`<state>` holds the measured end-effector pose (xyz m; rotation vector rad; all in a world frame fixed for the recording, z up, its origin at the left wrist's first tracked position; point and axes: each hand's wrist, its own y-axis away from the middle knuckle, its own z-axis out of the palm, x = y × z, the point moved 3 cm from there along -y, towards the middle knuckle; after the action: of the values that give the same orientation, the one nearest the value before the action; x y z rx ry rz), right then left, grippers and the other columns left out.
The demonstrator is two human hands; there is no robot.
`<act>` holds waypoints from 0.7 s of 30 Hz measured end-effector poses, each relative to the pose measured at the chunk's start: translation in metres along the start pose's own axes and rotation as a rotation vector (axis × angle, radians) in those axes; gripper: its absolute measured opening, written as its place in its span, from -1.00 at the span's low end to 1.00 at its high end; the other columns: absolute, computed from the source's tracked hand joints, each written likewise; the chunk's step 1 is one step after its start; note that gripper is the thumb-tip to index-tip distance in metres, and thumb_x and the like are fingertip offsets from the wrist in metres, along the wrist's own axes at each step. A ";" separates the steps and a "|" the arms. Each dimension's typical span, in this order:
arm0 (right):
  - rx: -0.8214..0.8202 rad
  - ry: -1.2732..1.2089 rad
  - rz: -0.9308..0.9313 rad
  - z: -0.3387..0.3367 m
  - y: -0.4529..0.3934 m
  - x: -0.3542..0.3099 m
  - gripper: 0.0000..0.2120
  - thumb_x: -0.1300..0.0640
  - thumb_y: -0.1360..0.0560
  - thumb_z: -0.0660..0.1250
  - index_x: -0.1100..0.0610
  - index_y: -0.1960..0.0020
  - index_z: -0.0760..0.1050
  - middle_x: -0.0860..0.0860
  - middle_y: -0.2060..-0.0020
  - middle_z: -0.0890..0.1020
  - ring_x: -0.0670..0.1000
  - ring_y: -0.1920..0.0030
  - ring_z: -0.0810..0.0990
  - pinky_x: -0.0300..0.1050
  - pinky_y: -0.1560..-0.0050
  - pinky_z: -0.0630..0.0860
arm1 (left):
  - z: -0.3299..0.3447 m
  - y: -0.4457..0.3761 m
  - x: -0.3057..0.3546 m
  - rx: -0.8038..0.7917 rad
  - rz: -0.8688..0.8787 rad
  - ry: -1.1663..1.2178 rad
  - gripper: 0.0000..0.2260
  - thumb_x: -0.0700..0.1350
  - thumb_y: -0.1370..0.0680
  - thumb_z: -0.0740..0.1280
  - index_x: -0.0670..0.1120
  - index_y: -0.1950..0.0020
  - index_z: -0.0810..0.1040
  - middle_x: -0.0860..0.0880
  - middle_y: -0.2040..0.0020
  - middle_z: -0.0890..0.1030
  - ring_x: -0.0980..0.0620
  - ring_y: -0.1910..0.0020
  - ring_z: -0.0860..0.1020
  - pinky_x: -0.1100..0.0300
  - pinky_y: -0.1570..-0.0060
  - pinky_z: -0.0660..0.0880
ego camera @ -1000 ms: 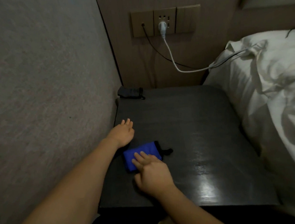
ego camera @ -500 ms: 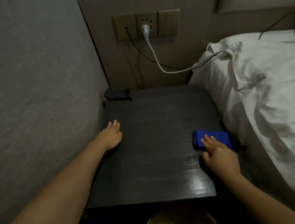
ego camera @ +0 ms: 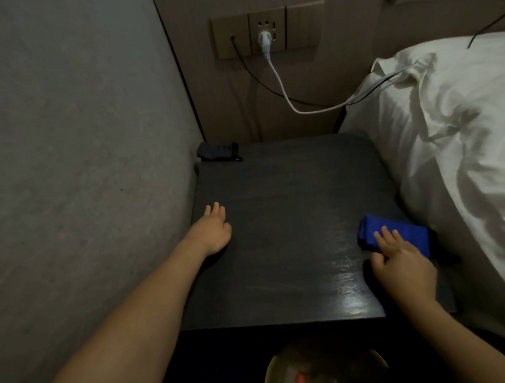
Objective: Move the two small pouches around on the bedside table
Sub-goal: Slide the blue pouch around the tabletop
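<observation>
A blue pouch lies at the right edge of the dark bedside table, close to the bed. My right hand presses on it with straight fingers. A dark grey pouch lies in the table's far left corner against the wall. My left hand rests flat on the table's left side with fingers relaxed, holding nothing, well short of the grey pouch.
A grey wall borders the table on the left. A bed with white sheets borders it on the right. A socket panel holds a white cable and a black one running onto the bed. A round dish sits below the front edge.
My right hand slid the blue pouch from the front left of the table across to the right edge and has since stayed there. My left hand kept its place.
</observation>
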<state>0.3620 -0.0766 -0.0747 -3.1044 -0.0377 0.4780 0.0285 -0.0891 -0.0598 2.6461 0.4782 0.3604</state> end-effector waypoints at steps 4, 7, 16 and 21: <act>-0.018 -0.014 0.032 0.006 0.015 -0.012 -0.55 0.18 -0.47 0.25 0.17 -0.36 0.41 0.10 -0.42 0.36 0.09 -0.44 0.28 0.00 -0.39 0.24 | -0.005 0.004 0.001 -0.011 0.003 0.002 -0.51 -0.14 -0.65 -0.05 -0.22 -0.57 -0.03 -0.15 -0.59 -0.08 -0.10 -0.58 -0.08 0.13 -0.53 -0.03; -0.049 0.007 0.005 0.016 0.027 -0.038 -0.52 0.13 -0.48 0.24 0.16 -0.39 0.38 0.10 -0.43 0.35 0.08 -0.45 0.26 -0.03 -0.41 0.19 | -0.007 0.004 0.003 -0.027 0.002 -0.009 -0.52 -0.13 -0.65 -0.08 -0.21 -0.57 -0.04 -0.14 -0.59 -0.09 -0.10 -0.58 -0.08 0.12 -0.52 -0.04; -0.140 -0.040 -0.330 0.054 0.052 -0.159 -0.46 0.02 -0.21 0.07 0.22 0.05 0.68 0.15 0.02 0.69 0.12 -0.01 0.67 0.05 0.00 0.58 | -0.008 0.001 0.001 -0.045 -0.008 -0.034 -0.51 -0.11 -0.65 -0.07 -0.20 -0.57 -0.04 -0.13 -0.59 -0.10 -0.10 -0.58 -0.08 0.07 -0.54 -0.01; -0.196 -0.020 -0.394 0.065 0.052 -0.196 -0.45 0.02 -0.24 0.25 0.25 -0.16 0.57 0.19 -0.18 0.59 0.17 -0.19 0.57 0.11 -0.18 0.48 | -0.012 -0.004 0.000 -0.074 -0.002 -0.071 -0.53 -0.13 -0.66 -0.10 -0.22 -0.56 -0.03 -0.17 -0.59 -0.08 -0.12 -0.58 -0.05 0.10 -0.52 -0.02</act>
<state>0.1566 -0.1332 -0.0783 -3.1518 -0.7208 0.5151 0.0233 -0.0814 -0.0510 2.5770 0.4364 0.2776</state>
